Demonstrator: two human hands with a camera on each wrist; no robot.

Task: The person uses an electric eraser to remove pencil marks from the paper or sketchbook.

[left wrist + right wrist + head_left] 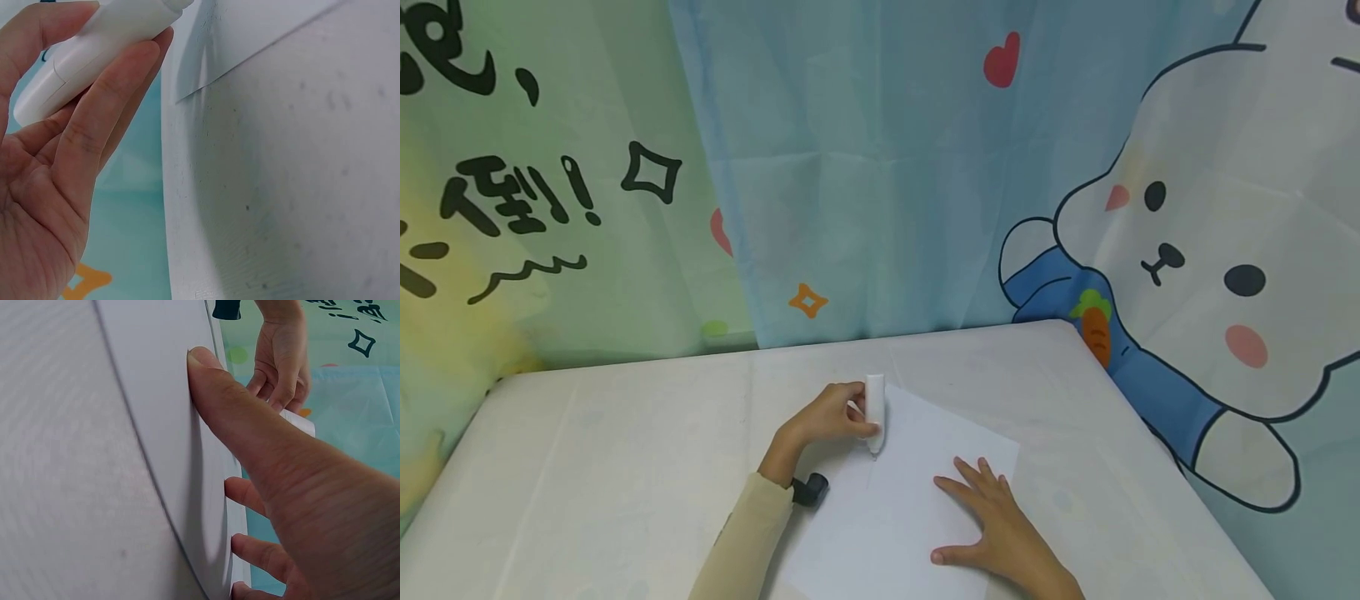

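A sheet of white paper [902, 492] lies at an angle on the table. Near its far corner, my left hand [838, 417] holds a white tube with a narrow tip [875, 408], pinched between thumb and fingers. The tube stands nearly upright, its tip pointing down at the paper; whether the tip touches is not clear. Close up in the left wrist view, the tube [94, 56] has a smooth body with a seam and a narrower neck. My right hand [1000, 529] rests on the paper's right side with spread fingers, its thumb [212, 381] and fingertips on the sheet.
A white cloth covers the table [625, 467]. Behind it hangs a printed curtain [880, 167] with a rabbit drawing at the right and lettering at the left. A black wrist camera [811, 490] sits on my left wrist, just over the paper's left edge.
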